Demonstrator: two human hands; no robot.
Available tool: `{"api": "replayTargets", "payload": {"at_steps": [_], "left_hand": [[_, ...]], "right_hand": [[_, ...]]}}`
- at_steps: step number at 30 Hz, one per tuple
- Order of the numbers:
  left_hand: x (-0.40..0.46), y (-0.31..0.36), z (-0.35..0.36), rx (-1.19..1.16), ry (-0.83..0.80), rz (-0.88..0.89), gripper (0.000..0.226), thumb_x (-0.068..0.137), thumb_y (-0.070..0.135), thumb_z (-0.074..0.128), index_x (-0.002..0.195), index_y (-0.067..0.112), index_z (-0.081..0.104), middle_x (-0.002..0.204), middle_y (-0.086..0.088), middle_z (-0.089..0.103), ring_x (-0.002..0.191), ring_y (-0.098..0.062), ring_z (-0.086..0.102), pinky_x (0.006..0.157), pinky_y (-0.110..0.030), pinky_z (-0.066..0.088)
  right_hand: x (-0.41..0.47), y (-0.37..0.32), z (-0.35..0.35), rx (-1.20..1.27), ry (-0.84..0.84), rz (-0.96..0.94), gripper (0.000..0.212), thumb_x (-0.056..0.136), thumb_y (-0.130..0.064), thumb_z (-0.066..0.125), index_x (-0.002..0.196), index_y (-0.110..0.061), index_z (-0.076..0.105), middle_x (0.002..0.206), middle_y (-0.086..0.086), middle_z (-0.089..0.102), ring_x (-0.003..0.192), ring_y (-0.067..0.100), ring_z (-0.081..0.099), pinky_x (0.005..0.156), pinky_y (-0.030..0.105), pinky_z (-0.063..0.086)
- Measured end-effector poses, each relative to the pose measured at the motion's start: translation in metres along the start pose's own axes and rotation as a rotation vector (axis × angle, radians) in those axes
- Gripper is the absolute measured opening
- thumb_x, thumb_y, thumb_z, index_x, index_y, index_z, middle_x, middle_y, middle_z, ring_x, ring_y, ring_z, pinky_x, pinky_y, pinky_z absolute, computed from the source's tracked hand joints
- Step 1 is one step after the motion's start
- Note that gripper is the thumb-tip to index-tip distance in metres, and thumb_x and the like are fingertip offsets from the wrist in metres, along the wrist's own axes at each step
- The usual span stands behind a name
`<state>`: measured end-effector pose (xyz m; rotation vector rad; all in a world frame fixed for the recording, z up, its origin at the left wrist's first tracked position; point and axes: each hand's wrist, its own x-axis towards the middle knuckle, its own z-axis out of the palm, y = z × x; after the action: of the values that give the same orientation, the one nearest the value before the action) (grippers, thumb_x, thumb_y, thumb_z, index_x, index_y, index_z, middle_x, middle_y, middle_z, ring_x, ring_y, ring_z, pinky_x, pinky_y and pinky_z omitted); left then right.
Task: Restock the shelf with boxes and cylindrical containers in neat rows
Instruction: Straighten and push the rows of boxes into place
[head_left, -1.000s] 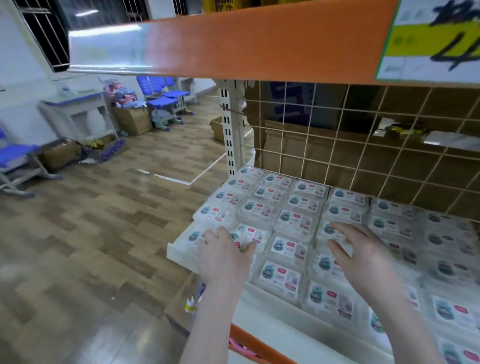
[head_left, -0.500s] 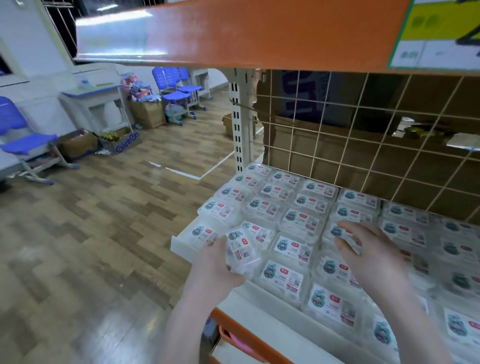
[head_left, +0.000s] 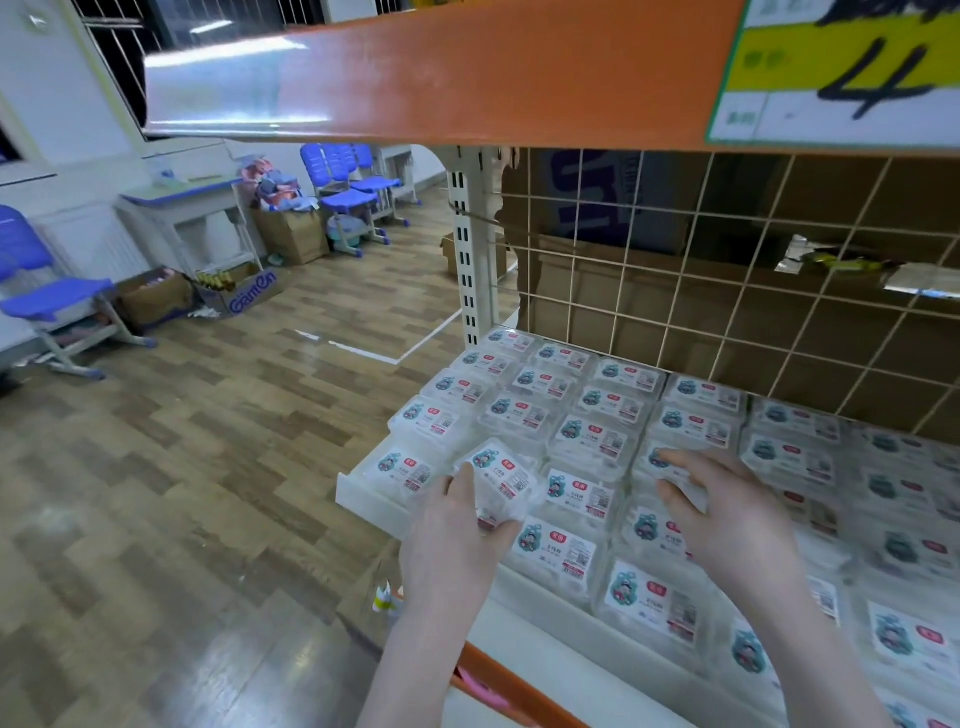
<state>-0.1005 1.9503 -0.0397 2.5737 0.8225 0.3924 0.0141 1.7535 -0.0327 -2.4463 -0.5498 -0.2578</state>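
Left hand (head_left: 457, 525) grips 1 tilted clear labelled box (head_left: 501, 480) at shelf (head_left: 374, 501) front-left corner. Right hand (head_left: 727, 514), fingers relaxed, rests on neighbouring boxes. Risk: tilted box knocking its row askew.

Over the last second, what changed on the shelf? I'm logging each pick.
The left hand went from resting flat on the front-left packs to gripping one clear labelled box, now lifted and tilted above its row. The right hand stayed on the packs further right; the other rows kept their places.
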Motion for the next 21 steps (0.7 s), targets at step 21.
{"api": "replayTargets", "payload": {"at_steps": [21], "left_hand": [[0.017, 0.008, 0.026, 0.161, 0.349, 0.083, 0.052, 0.048, 0.043, 0.088, 0.082, 0.010, 0.067, 0.083, -0.005, 0.065, 0.076, -0.027, 0.060, 0.066, -0.037, 0.053]], "right_hand": [[-0.005, 0.008, 0.003, 0.008, 0.110, -0.084, 0.024, 0.077, -0.007, 0.073, 0.100, -0.010, 0.072, 0.101, 0.007, 0.066, 0.088, 0.026, 0.066, 0.072, 0.030, 0.049]]}}
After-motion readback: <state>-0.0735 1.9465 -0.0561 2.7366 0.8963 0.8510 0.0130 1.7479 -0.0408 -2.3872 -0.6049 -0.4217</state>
